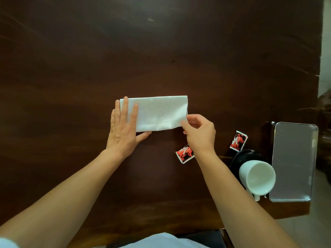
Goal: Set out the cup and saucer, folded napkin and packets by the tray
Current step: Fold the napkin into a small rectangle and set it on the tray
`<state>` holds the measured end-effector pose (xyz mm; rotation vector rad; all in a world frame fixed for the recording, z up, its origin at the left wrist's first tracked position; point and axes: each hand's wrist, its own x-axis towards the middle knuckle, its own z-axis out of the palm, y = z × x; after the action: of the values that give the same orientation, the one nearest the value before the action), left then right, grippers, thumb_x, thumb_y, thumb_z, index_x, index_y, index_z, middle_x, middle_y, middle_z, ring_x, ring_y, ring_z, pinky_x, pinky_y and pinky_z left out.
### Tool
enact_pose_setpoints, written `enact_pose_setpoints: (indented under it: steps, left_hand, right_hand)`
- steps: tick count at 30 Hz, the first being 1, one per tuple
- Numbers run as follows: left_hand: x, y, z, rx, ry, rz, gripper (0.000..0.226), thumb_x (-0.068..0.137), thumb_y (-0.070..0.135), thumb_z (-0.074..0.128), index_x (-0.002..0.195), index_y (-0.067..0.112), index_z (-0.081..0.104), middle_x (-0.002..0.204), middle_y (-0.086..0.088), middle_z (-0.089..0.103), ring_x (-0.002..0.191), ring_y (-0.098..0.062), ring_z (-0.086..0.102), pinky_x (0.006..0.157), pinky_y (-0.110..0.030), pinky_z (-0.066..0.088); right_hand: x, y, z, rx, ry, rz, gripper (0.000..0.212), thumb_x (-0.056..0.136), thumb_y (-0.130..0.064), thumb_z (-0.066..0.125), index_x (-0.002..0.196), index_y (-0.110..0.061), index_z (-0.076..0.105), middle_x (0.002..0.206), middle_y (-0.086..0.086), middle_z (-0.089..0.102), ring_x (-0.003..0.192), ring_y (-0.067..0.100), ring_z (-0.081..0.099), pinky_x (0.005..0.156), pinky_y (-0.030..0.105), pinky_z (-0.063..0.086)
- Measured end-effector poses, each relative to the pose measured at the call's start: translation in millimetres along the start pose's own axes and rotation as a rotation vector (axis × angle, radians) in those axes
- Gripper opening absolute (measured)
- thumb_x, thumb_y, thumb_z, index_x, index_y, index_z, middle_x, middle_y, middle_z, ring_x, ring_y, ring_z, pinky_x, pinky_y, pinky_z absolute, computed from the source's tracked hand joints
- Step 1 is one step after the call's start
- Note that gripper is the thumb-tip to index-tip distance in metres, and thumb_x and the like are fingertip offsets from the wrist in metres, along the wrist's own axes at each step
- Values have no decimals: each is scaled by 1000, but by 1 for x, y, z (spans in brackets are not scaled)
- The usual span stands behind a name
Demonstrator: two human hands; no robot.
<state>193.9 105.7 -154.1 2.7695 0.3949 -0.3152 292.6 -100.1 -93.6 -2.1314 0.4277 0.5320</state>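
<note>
A white napkin (159,112), folded into a long rectangle, lies on the dark wooden table (71,59). My left hand (123,129) presses flat on its left end, fingers spread. My right hand (200,133) pinches the napkin's lower right corner. A red packet (184,154) lies just below my right wrist, partly hidden. A second red packet (238,141) lies further right. A white cup (257,177) stands on a black saucer (241,158) next to the silver tray (293,158).
The tray sits at the table's right edge, with pale floor (324,42) beyond it. The table's near edge runs just below my forearms. A white garment (161,241) shows at the bottom.
</note>
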Motion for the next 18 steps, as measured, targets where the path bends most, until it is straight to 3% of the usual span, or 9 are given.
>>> enact_pose_setpoints:
  steps: [2,6,12,15,18]
  left_hand:
    - [0,1,1,-13,-5,-6,104,83,61,61,160,18,4,166,-17,-4,152,-38,-10,122,-53,6]
    - [2,0,-1,9,-27,-19,103,84,62,59,159,16,8,166,-16,-1,152,-40,-7,121,-54,6]
    - [2,10,-4,72,-45,-86,105,80,66,59,158,14,10,166,-17,3,151,-43,-1,119,-59,5]
    - [5,17,-3,112,-21,-80,107,79,63,64,157,11,14,165,-19,7,151,-45,1,119,-59,9]
    - [3,16,2,69,-35,-75,103,86,62,57,159,12,5,167,-16,-3,151,-42,-10,121,-55,2]
  right_hand:
    - [3,1,1,-3,8,-21,8,89,-26,72,96,-23,75,86,-9,73,79,10,71,69,30,62]
    - [14,10,12,-88,73,156,4,88,-23,71,91,-20,69,87,-1,71,84,20,71,78,43,62]
    - [18,8,11,-75,55,180,9,86,-20,72,81,-24,66,86,1,72,77,16,71,73,39,63]
    - [21,4,0,-75,23,61,3,89,-24,71,87,-25,72,84,-7,72,78,11,71,72,35,63]
    - [23,-7,-5,5,-41,-103,7,91,-26,69,87,-32,71,84,-12,72,76,6,71,63,25,60]
